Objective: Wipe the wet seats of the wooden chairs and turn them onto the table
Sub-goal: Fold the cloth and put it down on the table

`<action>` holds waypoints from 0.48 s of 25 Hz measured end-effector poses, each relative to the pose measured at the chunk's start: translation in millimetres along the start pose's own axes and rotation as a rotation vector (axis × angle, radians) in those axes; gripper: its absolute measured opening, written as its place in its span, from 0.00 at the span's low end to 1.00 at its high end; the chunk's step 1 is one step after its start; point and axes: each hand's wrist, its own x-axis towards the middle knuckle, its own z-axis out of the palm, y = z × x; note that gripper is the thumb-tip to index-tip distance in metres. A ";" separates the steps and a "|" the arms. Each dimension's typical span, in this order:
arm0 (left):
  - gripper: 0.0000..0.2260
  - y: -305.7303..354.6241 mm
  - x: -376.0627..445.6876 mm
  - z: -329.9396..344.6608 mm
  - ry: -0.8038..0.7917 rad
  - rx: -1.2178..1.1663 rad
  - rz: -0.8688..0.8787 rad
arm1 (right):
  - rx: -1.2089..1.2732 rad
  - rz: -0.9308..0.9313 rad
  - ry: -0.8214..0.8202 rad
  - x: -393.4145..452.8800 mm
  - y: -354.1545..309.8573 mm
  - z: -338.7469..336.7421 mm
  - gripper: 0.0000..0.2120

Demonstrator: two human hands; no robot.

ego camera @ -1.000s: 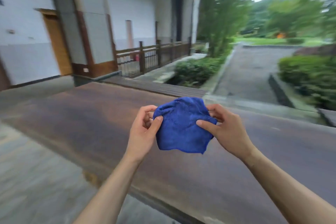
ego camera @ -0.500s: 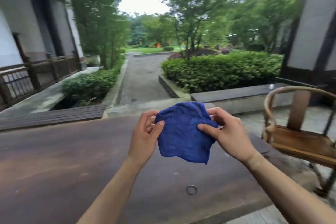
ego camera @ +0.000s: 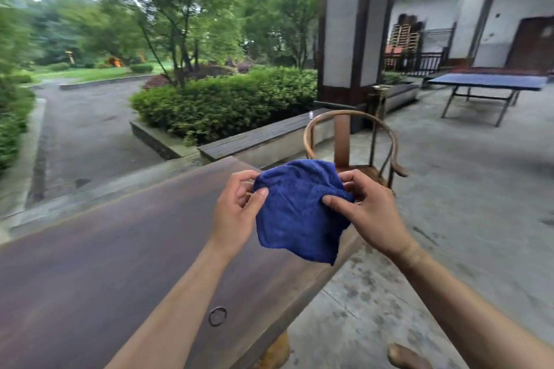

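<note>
- The blue cloth (ego camera: 299,213) hangs at the centre of the frame, bunched at the top and draping to a loose corner below; it looks soft, light and limp, probably microfibre, so it should fold or wad to fit a palm easily.
- The left hand (ego camera: 236,213) pinches the cloth's left edge between thumb and curled fingers; the right hand (ego camera: 368,213) pinches the right edge the same way, thumb on the front face.
- Just behind the cloth, right of centre, stands a wooden chair (ego camera: 353,141) with a curved horseshoe rail and a flat back splat; its seat is mostly hidden by the cloth and hands, so its wetness cannot be told.
- The chair looks rigid and probably fairly heavy; the curved rail and the seat frame seem the sound places to grip for turning it over, and damp wood may be slippery.
- The long dark table (ego camera: 105,263) fills the lower left, its end near the chair.
</note>
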 end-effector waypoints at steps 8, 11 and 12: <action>0.13 -20.3 30.0 55.6 -0.078 -0.039 -0.002 | -0.057 0.017 0.049 13.1 35.6 -41.2 0.14; 0.12 -26.6 42.4 82.0 -0.066 -0.047 -0.015 | -0.039 0.033 0.049 28.2 54.0 -60.3 0.13; 0.12 -29.7 47.2 91.2 -0.051 -0.049 -0.022 | -0.034 0.032 0.044 34.1 60.8 -65.9 0.13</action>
